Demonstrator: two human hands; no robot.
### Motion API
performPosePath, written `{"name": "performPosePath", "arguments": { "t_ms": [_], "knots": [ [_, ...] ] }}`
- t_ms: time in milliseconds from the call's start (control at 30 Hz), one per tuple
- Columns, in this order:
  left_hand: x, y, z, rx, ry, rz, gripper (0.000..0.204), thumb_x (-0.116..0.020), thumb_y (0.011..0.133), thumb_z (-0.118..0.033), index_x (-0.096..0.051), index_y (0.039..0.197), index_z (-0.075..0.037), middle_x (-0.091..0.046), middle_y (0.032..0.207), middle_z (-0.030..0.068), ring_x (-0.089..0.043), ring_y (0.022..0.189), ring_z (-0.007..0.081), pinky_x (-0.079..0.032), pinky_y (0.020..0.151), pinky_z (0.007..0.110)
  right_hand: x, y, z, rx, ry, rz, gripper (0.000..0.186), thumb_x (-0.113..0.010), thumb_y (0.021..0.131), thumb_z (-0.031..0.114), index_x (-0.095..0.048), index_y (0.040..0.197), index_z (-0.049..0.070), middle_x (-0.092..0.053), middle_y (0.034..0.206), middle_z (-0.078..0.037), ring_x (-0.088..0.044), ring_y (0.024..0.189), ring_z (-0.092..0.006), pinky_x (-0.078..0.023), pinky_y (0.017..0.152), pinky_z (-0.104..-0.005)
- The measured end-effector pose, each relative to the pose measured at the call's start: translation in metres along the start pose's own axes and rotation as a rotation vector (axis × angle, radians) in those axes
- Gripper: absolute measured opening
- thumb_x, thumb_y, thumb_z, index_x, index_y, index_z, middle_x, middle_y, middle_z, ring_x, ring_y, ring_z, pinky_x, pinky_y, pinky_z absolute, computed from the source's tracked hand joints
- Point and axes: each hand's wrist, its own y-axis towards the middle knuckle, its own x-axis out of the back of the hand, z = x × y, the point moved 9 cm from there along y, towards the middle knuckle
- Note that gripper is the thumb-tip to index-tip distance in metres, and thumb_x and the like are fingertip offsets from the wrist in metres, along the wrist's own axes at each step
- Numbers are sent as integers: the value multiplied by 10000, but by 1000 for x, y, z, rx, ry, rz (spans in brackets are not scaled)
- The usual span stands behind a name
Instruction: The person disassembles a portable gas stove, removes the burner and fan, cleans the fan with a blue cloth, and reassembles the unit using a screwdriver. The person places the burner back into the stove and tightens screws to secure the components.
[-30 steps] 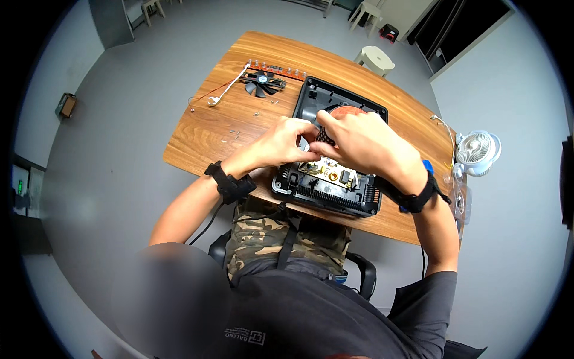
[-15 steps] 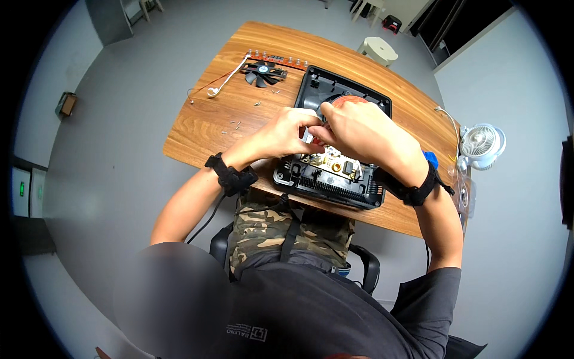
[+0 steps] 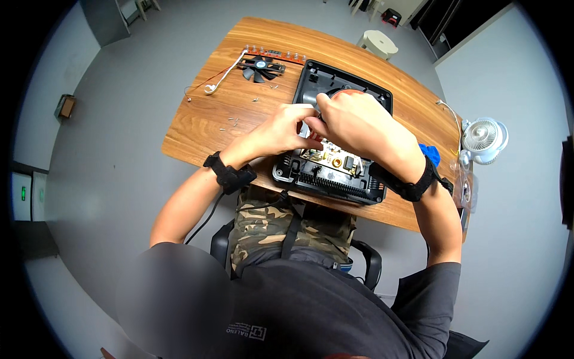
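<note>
At 12 o'clock, the left hand [image 3: 290, 128] and right hand [image 3: 354, 123] are curling over an opened induction-cooker housing [image 3: 336, 186], their grip impossible to tell; something red [image 3: 316, 137] is showing where dark mesh was earlier. At 6 o'clock, a T-shirt [image 3: 335, 305] is bearing pale lettering.

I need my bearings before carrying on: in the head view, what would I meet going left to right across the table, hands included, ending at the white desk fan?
White cable connector → black fan → left hand → right hand → blue object → white desk fan.

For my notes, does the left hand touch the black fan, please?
Apart: the head view shows wooden tabletop between the left hand and black fan.
</note>
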Motion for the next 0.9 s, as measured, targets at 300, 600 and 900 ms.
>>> {"name": "performPosePath", "arguments": {
  "t_ms": [300,600,900],
  "knots": [
    [2,0,8,149,76,132,324,-868,756,-208,-673,908,2,-697,764,89,-647,689,173,-512,651,321,6,-6,0,180,152,-27,330,-620,974,349,-635,1042,27,-710,759,-195,-711,742,-392,-564,692,-499],
    [0,-4,3,132,-10,12,375,-891,718,-154,-685,990,1,-710,854,92,-659,754,176,-540,714,334,6,-3,10,8,92,15,388,-634,942,352,-655,880,-30,-700,725,-218,-713,703,-391,-576,635,-454],
    [-5,-1,2,181,19,145,287,-858,736,-147,-671,891,6,-691,763,70,-608,683,114,-505,635,286,16,-12,8,224,166,11,342,-608,963,348,-657,1016,14,-719,886,-201,-717,825,-387,-568,728,-474]
  ]
}}
